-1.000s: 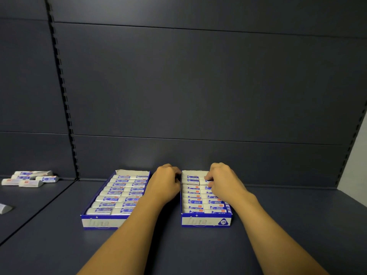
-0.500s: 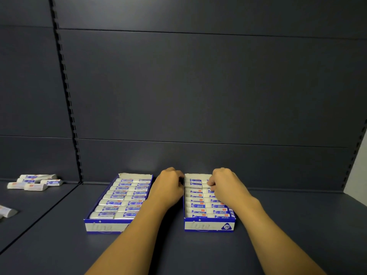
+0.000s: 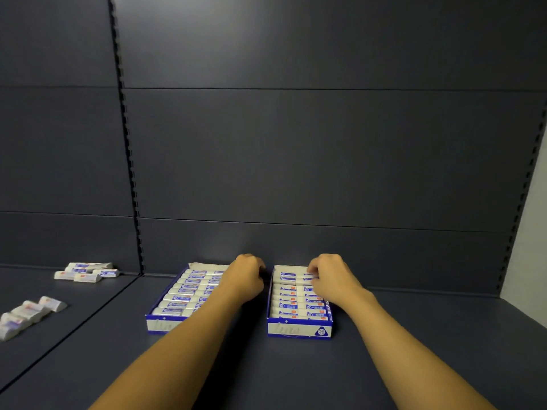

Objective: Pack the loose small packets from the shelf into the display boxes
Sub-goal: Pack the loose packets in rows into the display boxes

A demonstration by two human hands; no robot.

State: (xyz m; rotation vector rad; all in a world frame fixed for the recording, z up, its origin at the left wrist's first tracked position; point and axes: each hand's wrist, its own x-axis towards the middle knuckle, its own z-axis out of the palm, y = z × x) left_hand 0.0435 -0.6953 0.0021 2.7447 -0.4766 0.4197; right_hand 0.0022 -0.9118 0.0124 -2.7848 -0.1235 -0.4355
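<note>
dark back panels [image 3: 325, 149], slotted upright [image 3: 128, 149], pale wall [image 3: 529, 238] far rt

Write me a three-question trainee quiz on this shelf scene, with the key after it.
1. True or false: the right hand is at the far rows of packets in the right display box.
2. Which display box carries a 2B mark on its front wall? A) the left display box B) the right display box C) both
3. Fill in: the loose packets not yet packed lie on the shelf to the ____ of both boxes.

Key: 1 true. 2 B. 3 left. Note: the left hand is curled between the two boxes, at the right box's near wall; what it holds, if anything, cannot be seen.
</note>
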